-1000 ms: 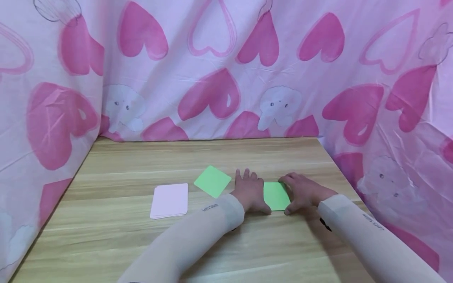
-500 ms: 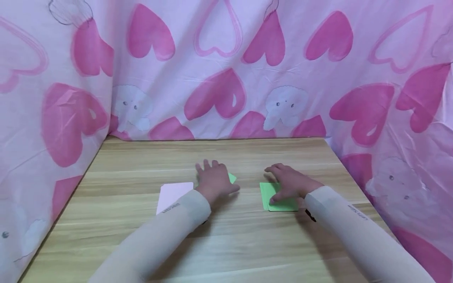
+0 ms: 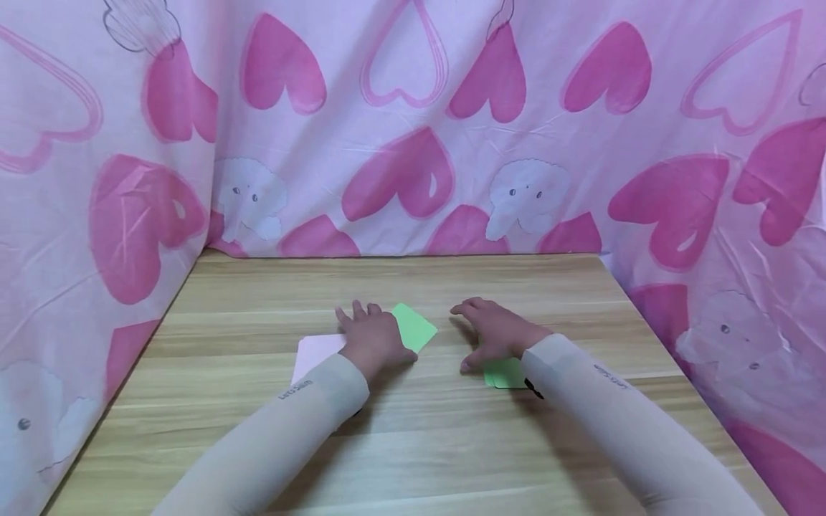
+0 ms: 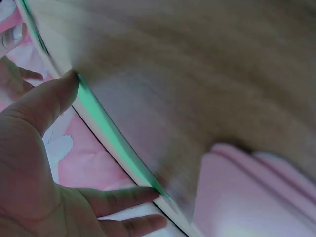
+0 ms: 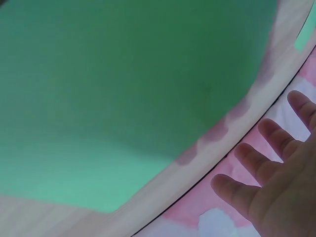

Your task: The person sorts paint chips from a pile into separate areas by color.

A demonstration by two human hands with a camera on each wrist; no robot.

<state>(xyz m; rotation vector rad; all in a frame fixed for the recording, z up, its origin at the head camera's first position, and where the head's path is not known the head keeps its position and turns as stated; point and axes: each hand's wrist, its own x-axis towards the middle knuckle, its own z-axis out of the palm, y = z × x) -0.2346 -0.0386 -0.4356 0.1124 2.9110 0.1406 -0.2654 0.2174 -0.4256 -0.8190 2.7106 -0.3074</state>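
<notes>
My left hand (image 3: 374, 340) is spread over the left part of a single green card (image 3: 415, 328), which lies turned at an angle on the table. In the left wrist view its thumb and a finger appear at opposite ends of that green card (image 4: 111, 128), without a visible pinch. Partly behind the left arm lies a pile of pale pink cards (image 3: 316, 352). My right hand (image 3: 500, 333), fingers spread and holding nothing, hovers above and left of a green card stack (image 3: 503, 374). That green stack (image 5: 123, 98) fills much of the right wrist view.
The wood-grain table (image 3: 413, 444) carries all the cards. A pink heart-printed cloth (image 3: 400, 172) hangs behind it and along both sides. Pale sleeves cover both forearms.
The left hand has left the green stack and moved left to the single green card. The right hand has lifted off the stack and shifted left. The head view has turned slightly left.
</notes>
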